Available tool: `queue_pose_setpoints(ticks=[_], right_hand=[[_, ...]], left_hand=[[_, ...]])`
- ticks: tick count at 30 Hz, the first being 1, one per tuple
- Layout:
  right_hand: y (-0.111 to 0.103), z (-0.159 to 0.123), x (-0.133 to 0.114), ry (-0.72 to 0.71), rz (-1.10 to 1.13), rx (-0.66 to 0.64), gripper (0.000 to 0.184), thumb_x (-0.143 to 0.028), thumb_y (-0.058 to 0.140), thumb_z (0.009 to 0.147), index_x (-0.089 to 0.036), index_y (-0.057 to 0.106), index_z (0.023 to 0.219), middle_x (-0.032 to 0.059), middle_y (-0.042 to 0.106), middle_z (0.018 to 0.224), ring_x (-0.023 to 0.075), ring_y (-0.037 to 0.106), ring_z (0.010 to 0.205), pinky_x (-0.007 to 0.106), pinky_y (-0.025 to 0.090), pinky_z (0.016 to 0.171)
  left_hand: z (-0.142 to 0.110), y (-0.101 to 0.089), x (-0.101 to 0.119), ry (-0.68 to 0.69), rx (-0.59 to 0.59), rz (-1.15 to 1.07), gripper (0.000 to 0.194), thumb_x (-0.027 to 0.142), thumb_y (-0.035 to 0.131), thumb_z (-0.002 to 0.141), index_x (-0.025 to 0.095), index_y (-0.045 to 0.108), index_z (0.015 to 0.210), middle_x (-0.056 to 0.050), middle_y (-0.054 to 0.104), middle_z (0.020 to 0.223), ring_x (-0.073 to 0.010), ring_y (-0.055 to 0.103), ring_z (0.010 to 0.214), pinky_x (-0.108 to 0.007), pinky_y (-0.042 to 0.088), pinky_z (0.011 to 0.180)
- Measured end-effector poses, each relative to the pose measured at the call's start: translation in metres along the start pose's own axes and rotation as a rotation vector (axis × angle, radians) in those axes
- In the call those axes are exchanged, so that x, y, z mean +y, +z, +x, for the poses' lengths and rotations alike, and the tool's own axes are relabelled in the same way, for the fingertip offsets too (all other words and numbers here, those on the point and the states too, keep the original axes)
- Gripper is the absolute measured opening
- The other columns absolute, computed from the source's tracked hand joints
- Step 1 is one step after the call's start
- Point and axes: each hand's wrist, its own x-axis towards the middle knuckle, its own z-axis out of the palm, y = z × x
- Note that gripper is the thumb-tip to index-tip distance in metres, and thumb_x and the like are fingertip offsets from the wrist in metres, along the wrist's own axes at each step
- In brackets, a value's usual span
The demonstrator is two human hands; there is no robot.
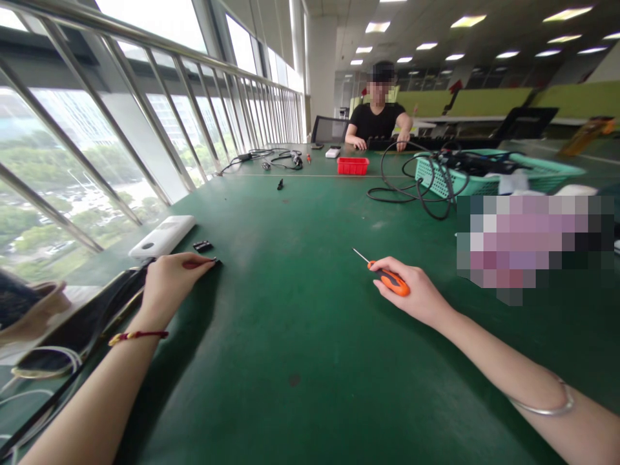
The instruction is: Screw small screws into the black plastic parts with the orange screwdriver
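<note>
My right hand [411,294] is closed around an orange-handled screwdriver [387,279], whose thin metal tip points up and to the left over the green table mat [300,336]. My left hand [169,284] rests at the table's left side, its fingertips pressed on a small dark flat part [213,261]. Another small black part [202,245] lies just beyond it, beside a white oblong device [162,236].
A teal basket [484,174] with black cables [411,187] stands at the right rear. A red tray [352,166] and loose cables [271,158] lie farther back, where another person in black sits. A railing and windows run along the left. A blurred patch covers the right.
</note>
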Motion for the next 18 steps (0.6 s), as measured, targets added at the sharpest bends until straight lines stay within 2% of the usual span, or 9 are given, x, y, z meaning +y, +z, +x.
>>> queue_pose_setpoints(ticks=[2,5,9,12,15,18], right_hand=[[0.001,0.000,0.000,0.002,0.005,0.001,0.018,-0.028,0.057,0.080,-0.024,0.057,0.098,0.0022,0.070,0.094,0.0166,0.066,0.078,0.029,0.049,0.076],[0.001,0.000,-0.001,-0.005,0.001,0.006,0.017,-0.028,0.057,0.081,-0.024,0.058,0.097,0.0020,0.070,0.092,0.0160,0.066,0.075,0.028,0.049,0.072],[0.000,0.000,-0.001,-0.047,0.014,0.027,0.012,-0.027,0.055,0.083,-0.023,0.061,0.093,0.0026,0.070,0.096,0.0167,0.066,0.081,0.028,0.049,0.075],[0.002,0.001,-0.002,-0.069,0.031,0.043,0.012,-0.026,0.054,0.083,-0.023,0.062,0.092,0.0037,0.069,0.099,0.0183,0.065,0.089,0.030,0.048,0.082],[0.005,0.003,-0.005,-0.052,0.034,0.064,0.012,-0.028,0.055,0.084,-0.023,0.062,0.092,0.0037,0.069,0.097,0.0182,0.065,0.087,0.030,0.048,0.081],[0.009,0.005,-0.010,-0.063,-0.031,0.023,0.013,-0.028,0.057,0.083,-0.023,0.064,0.093,0.0029,0.067,0.094,0.0179,0.063,0.083,0.032,0.046,0.080]], left_hand=[[-0.004,0.010,0.015,0.097,-0.034,-0.100,0.035,0.040,0.058,0.078,0.012,0.071,0.094,-0.005,0.075,0.088,-0.0204,0.066,0.083,-0.025,0.046,0.073],[-0.019,0.038,0.057,0.302,-0.123,-0.235,0.025,0.035,0.059,0.080,0.016,0.073,0.086,-0.004,0.075,0.085,-0.0198,0.068,0.079,-0.026,0.050,0.074],[-0.050,0.077,0.120,0.776,-0.138,-0.198,0.020,0.024,0.052,0.087,0.022,0.072,0.089,-0.003,0.074,0.095,-0.0180,0.069,0.087,-0.026,0.052,0.081],[-0.066,0.094,0.148,1.012,-0.162,-0.155,0.024,0.021,0.046,0.091,0.020,0.070,0.094,-0.005,0.073,0.100,-0.0175,0.069,0.091,-0.025,0.053,0.080],[-0.070,0.102,0.155,1.104,-0.174,-0.177,0.026,0.021,0.044,0.093,0.019,0.069,0.098,-0.006,0.072,0.105,-0.0179,0.068,0.095,-0.026,0.054,0.081],[-0.067,0.104,0.153,1.065,-0.196,-0.268,0.023,0.020,0.047,0.091,0.020,0.069,0.096,-0.005,0.072,0.105,-0.0174,0.069,0.092,-0.025,0.053,0.082]])
